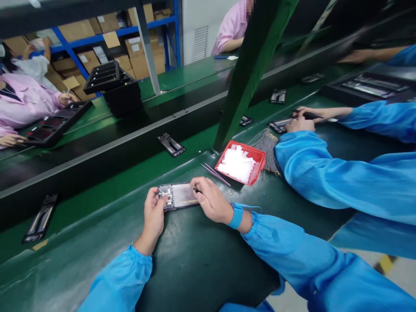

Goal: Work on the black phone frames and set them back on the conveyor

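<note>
An opened phone body (185, 196) lies lengthwise in front of me on the green mat, its circuit board at the left end and a pale, flat panel over the middle. My left hand (155, 212) grips the board end, thumb on top near the board. Over the right end, my right hand (212, 200) has its fingers closed in a pinch. A small dark piece shows at those fingertips, too small to name, and the hand covers that end of the phone. Pink tweezers (216, 174) lie beyond my right hand, beside a red bin (259, 167) of white paper pieces.
Phone bodies lie along the green conveyor, one ahead (171, 144) and one at left (40, 218). A green post (251, 73) rises behind the red bin. Thin wires (270, 151) sit beside it. At right, a co-worker's hands (303, 120) handle another phone. Black trays (113, 89) stand across the line.
</note>
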A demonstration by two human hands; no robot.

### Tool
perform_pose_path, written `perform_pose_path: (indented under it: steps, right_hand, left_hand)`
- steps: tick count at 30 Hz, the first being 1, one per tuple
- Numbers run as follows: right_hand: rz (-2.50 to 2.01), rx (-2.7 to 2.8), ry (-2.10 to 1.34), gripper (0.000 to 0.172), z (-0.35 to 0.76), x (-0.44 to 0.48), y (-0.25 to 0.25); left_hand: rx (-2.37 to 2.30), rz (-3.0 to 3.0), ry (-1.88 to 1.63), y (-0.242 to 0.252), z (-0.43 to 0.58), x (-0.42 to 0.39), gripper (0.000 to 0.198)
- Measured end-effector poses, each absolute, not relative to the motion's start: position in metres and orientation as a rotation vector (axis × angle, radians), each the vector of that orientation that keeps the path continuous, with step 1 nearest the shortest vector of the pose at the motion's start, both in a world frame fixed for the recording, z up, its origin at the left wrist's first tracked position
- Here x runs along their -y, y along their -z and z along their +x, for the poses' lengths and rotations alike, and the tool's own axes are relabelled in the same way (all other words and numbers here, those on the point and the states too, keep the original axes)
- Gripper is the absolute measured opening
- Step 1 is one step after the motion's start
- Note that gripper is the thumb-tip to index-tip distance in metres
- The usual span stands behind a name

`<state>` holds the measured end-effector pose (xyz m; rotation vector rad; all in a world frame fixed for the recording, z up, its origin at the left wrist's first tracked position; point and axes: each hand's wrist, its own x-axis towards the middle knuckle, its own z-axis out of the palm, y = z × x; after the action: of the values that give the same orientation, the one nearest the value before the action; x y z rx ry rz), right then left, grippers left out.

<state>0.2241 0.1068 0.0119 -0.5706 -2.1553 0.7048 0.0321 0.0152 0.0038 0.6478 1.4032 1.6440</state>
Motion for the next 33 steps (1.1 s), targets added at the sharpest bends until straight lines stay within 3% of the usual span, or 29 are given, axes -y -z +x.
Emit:
perform_pose_path:
  steps: [5, 10, 21, 33]
  right_hand:
    - [-0.605, 2.174, -0.564, 0.022, 0.221, -0.105, -0.014]
    - [-0.518, 2.254, -0.505, 0.024, 0.214, -0.103, -0.002]
    - [-0.407, 2.339, -0.215, 0.016, 0.221, -0.099, -0.016]
    - [-0.318, 2.309, -0.145, 0.016, 0.222, -0.098, -0.017]
  left_hand:
    - [-1.355, 0.812, -1.420, -0.008, 0.034, -0.011, 0.067]
    - [-1.298, 0.808, -1.360, -0.008, 0.041, -0.007, 0.057]
    - [-1.428, 0.892, -1.378, -0.007, 0.046, -0.007, 0.064]
    - [-1.438, 0.866, -1.390, -0.006, 0.048, -0.006, 0.051]
